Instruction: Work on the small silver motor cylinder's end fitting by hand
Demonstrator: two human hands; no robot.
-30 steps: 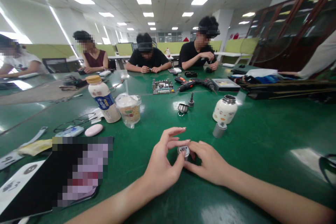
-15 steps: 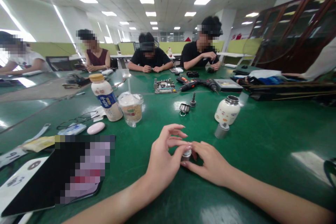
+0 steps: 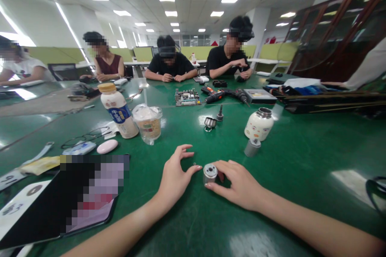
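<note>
My right hand (image 3: 241,184) grips a short silver metal cylinder (image 3: 210,174) standing upright on the green table (image 3: 177,225). Its thumb presses the near side and its fingers curl round the far side. A dark centre hole and smaller holes show on the cylinder's top face. Just left of it, my left hand (image 3: 175,174) is open, thumb and fingers apart. A tiny ring (image 3: 194,164) is close to the left thumb tip; whether it rests on the table I cannot tell. Beyond my right hand stands another silver cylinder (image 3: 252,147), before a cream-coloured flask (image 3: 259,124).
To the left are a drink bottle (image 3: 117,110), a lidded plastic cup (image 3: 147,123), a pink oval case (image 3: 107,146) and a tablet (image 3: 39,204). Ahead lie a metal cup-shaped part (image 3: 210,123), a circuit board (image 3: 187,97) and power drills (image 3: 215,95). Several people sit across the table.
My left hand has drawn back left from the cylinder's top and spread its fingers. The cylinder's top face is now uncovered. The right hand keeps its grip, and the view has shifted slightly.
</note>
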